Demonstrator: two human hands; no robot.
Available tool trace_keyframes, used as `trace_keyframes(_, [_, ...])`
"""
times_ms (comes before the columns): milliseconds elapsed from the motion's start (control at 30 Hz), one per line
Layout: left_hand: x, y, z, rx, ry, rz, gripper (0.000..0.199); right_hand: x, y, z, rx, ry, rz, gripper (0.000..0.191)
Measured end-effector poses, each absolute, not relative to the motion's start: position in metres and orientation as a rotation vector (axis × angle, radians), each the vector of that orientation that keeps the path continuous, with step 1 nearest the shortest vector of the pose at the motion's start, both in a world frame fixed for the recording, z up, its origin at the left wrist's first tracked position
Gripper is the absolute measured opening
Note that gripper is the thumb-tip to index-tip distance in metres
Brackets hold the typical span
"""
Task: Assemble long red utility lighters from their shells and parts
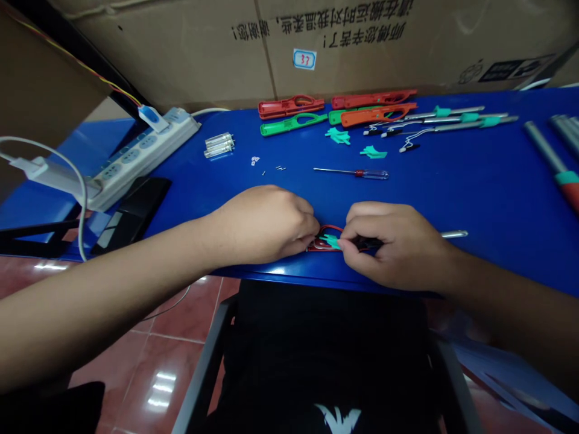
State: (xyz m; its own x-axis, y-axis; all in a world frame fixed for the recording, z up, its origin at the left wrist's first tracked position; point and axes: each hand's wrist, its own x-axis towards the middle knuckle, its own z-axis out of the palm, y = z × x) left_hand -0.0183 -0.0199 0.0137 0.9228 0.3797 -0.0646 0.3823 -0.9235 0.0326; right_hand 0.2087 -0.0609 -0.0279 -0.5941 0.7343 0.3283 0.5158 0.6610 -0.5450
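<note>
Near the front edge of the blue table lies a red plastic shell [332,228], low between both hands. My left hand [275,224] is closed at the shell's left end, its fingertips partly hidden. A small teal piece [331,241] sits over the shell, its right side pinched between the thumb and index finger of my right hand [384,241]. Something dark shows under the fingers of that hand. Past the right wrist, the end of a metal rod [455,234] sticks out.
Behind the hands lie a screwdriver [371,174], tiny screws [281,168], teal pieces [338,135], red shells [291,106], green shells [293,124] and clear tubes [219,145]. A power strip [145,147] stands left; more rods [545,144] lie right. A cardboard sheet [194,54] backs the table [289,196].
</note>
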Motion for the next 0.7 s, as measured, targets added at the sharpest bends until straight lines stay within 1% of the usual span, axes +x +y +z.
trace_keyframes(100, [-0.018,-0.022,0.01,3.078,0.605,-0.037,0.022,0.209,-0.061,-0.028,-0.969,-2.347,0.546,0.016])
trace_keyframes(200, [-0.016,-0.021,0.012,3.061,0.597,-0.066,0.021,0.21,-0.06,-0.028,-0.956,-2.34,0.543,0.015])
trace_keyframes(333, [-0.017,-0.018,0.017,2.809,0.607,-0.039,0.016,0.211,-0.06,-0.03,-0.98,-2.329,0.543,0.013])
trace_keyframes(500, [-0.017,-0.024,0.015,2.429,0.91,0.083,0.014,0.211,-0.059,-0.032,-0.987,-2.331,0.526,0.014])
trace_keyframes(567, [-0.016,-0.027,0.013,2.322,1.027,0.093,0.016,0.211,-0.059,-0.032,-0.986,-2.33,0.523,0.014])
trace_keyframes(700, [-0.009,-0.03,0.015,2.438,1.113,0.038,0.009,0.21,-0.059,-0.031,-0.967,-2.339,0.527,0.013])
